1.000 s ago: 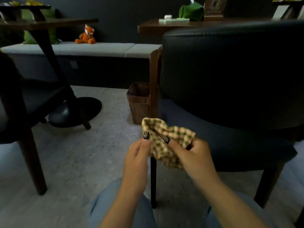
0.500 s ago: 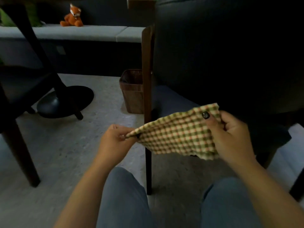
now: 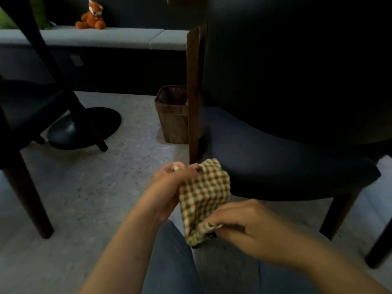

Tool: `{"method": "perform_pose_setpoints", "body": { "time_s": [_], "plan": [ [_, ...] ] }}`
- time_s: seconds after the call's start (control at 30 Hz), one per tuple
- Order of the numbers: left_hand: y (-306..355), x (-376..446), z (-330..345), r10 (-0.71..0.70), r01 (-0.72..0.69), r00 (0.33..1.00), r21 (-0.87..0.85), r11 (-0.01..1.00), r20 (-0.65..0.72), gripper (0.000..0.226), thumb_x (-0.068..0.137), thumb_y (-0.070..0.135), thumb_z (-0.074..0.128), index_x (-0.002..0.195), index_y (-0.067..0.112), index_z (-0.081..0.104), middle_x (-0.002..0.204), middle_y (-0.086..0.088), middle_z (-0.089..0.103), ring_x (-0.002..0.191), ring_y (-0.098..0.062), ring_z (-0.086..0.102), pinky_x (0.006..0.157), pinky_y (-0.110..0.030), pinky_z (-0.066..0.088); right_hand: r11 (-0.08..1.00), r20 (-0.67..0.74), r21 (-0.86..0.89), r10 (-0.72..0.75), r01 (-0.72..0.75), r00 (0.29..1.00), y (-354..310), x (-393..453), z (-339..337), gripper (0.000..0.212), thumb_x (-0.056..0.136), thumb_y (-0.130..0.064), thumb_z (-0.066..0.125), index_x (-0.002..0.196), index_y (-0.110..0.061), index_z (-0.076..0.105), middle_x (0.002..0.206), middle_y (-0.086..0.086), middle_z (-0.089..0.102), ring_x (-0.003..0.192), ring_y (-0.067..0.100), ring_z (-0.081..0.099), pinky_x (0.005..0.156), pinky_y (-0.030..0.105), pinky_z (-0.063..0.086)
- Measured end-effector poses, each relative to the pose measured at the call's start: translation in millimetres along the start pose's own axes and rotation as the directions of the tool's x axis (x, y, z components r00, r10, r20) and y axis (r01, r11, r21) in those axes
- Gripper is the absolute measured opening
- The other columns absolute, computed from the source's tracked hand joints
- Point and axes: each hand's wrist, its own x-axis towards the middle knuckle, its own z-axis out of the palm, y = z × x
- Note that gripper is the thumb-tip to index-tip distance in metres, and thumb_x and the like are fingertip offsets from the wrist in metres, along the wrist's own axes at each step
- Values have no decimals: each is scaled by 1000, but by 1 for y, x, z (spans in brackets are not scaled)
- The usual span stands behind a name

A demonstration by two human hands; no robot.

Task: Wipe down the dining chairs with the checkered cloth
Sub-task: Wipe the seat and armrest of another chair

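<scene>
- Basically, chair (image 3: 286, 128) fills the right of view: dark padded back and seat, wood legs, side-on to the person, seat edge just beyond the hands. Close enough to reach; looks like the one to wipe, not yet touched by cloth.
- Second chair (image 3: 19, 115) at left edge, well apart, partly cropped. Table base (image 3: 84, 128) sits beside it on the floor.
- Bench (image 3: 95, 38) along the far wall with a fox toy (image 3: 91, 15) on it; bin (image 3: 172, 115) behind the near chair's leg.
- Cloth (image 3: 204, 198) checkered green/cream, held in mid-air between both hands over the knees, in front of the seat edge, bunched and hanging roughly vertical. My guess: being folded or gathered into a pad for wiping.
- Left hand (image 3: 169, 187) grasps the cloth's top edge, fingers curled round it.
- Right hand (image 3: 244, 228) pinches the lower corner, fingers curled in; blurred, so exact fingertip contact unclear.
</scene>
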Motion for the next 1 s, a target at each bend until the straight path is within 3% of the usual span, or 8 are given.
{"method": "perform_pose_setpoints", "body": {
  "time_s": [0.1, 0.37, 0.5, 0.57, 0.63, 0.7, 0.83, 1.0],
  "plan": [
    [-1, -1, -5, 12, -16, 999, 138, 990, 30, 54, 78, -23, 58, 114, 17, 56, 118, -8, 67, 104, -22, 66, 75, -31, 57, 1000, -92, 8, 21, -21, 995, -1, 3, -4, 21, 85, -19, 65, 104, -16, 74, 101, -12, 70, 92, -4, 63, 80, 16, 51],
    [12, -15, 7, -51, 11, 927, 111, 994, 370, 89, 54, -15, 44, 135, 22, 39, 99, -9, 71, 88, -20, 69, 67, -29, 57, 997, -354, -26, 54, -68, 934, -9, 25, -30, 19, 72, -24, 80, 90, -24, 72, 84, -15, 66, 82, -1, 63, 71, 12, 46],
    [15, -21, 16, -73, 137, 892, -113, 984, 446, 106, 41, -7, 48, 145, 7, 35, 132, -31, 51, 119, -42, 50, 101, -52, 40, 981, -406, -3, 175, -193, 897, -10, 35, -30, 25, 67, -27, 85, 78, -30, 62, 77, -24, 63, 77, -7, 60, 64, 6, 41],
    [13, -24, 18, -52, 105, 891, -94, 990, 450, 106, 42, 0, 58, 146, 12, 35, 137, -28, 50, 124, -42, 50, 108, -56, 37, 970, -440, -49, 191, -236, 877, -9, 36, -27, 26, 66, -31, 84, 77, -30, 61, 75, -23, 60, 78, -8, 57, 64, 4, 39],
    [11, -25, 19, -31, 7, 923, 64, 998, 385, 106, 48, -7, 65, 144, 25, 32, 125, -14, 62, 109, -25, 65, 90, -40, 55, 955, -440, -113, 199, -274, 876, -6, 35, -25, 26, 66, -38, 80, 84, -31, 62, 83, -19, 56, 82, -7, 54, 67, 4, 39],
    [9, -26, 20, 1, -75, 937, 198, 977, 350, 103, 65, -20, 61, 142, 36, 20, 118, -7, 63, 96, -12, 70, 74, -24, 56, 940, -406, -128, 241, -316, 882, -1, 31, -24, 33, 66, -43, 77, 95, -33, 65, 91, -18, 52, 85, -6, 52, 70, 4, 38],
    [12, -30, 24, 63, -193, 935, 351, 916, 349, 101, 82, -22, 53, 134, 48, 2, 144, 5, 41, 121, -8, 56, 81, -17, 52, 935, -364, -41, 314, -352, 877, 8, 20, -24, 27, 67, -35, 80, 91, -33, 68, 94, -14, 53, 86, 0, 52, 70, 6, 38],
    [12, -39, 36, 268, -412, 890, 404, 817, 368, 75, 80, -20, 56, 123, 33, 26, 144, 7, 37, 104, -6, 63, 73, -22, 55, 973, -513, 46, 218, -227, 830, 8, 5, -24, 25, 68, -18, 81, 77, -30, 61, 88, -11, 61, 90, 8, 59, 74, 18, 45]
  ]
}}
